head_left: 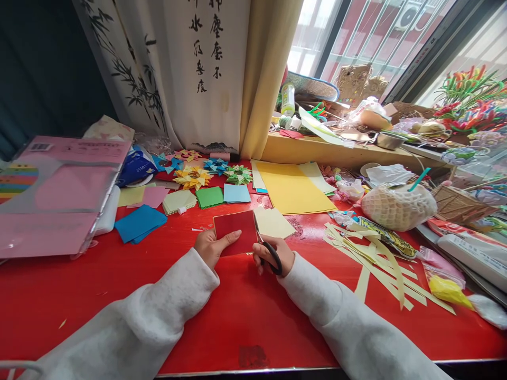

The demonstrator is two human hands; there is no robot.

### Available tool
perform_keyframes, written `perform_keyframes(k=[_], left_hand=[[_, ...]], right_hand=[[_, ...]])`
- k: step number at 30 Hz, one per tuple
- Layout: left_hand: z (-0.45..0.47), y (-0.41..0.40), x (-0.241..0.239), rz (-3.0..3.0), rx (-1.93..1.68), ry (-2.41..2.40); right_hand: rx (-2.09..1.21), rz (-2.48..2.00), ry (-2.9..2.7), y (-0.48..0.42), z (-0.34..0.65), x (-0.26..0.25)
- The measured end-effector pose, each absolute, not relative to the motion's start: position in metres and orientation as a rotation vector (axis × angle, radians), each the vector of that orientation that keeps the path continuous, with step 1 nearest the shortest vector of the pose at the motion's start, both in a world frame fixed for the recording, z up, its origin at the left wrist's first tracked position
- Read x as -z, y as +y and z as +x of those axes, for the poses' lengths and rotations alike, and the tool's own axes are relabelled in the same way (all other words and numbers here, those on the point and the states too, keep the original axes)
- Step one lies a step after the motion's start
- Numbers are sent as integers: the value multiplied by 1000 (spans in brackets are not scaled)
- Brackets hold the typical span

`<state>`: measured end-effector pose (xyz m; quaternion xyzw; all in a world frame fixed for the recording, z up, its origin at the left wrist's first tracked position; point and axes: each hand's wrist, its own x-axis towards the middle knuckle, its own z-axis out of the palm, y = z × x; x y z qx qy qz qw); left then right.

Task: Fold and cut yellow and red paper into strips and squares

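Note:
My left hand [214,245] grips a dark red paper square [236,228] at its left side, thumb laid across the top face. In my right hand [279,254] is a pair of scissors [272,256] with black handles, its blades lying along the paper's right edge. A thin pale line shows along the paper's edges. Just behind the blades lies a cream paper stack [275,222] on the red table [237,316]. Farther back sit a green paper stack [209,197] and a light blue paper stack [236,193].
Cream paper strips [376,264] lie scattered at the right. Large yellow sheets [295,187] and folded paper stars [193,177] are at the back. Blue squares [140,222] and a pink paper pack [59,195] stand left. A net-wrapped coconut [398,206] with a straw is at the right.

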<state>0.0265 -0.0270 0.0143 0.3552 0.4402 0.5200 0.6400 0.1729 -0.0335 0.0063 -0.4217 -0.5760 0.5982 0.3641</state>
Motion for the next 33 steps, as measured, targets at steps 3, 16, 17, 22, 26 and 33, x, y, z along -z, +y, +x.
perform_keyframes(k=[3, 16, 17, 22, 26, 33], left_hand=[[26, -27, -15, 802, -1173, 1015], [27, -29, -17, 824, -1190, 1022], [27, -29, -17, 817, -1184, 1019], [26, -28, -16, 790, -1159, 1022], [26, -29, -16, 813, -1146, 1022], [27, -33, -18, 861, -1120, 964]], right_hand=[[-1523, -1115, -1453, -35, 170, -7], [-1529, -1147, -1402, -35, 167, -4], [-1530, -1148, -1397, -35, 167, -4], [-1534, -1141, -1406, -37, 167, -7], [-1530, -1138, -1382, -38, 167, -3], [-1567, -1138, -1406, -36, 169, 0]])
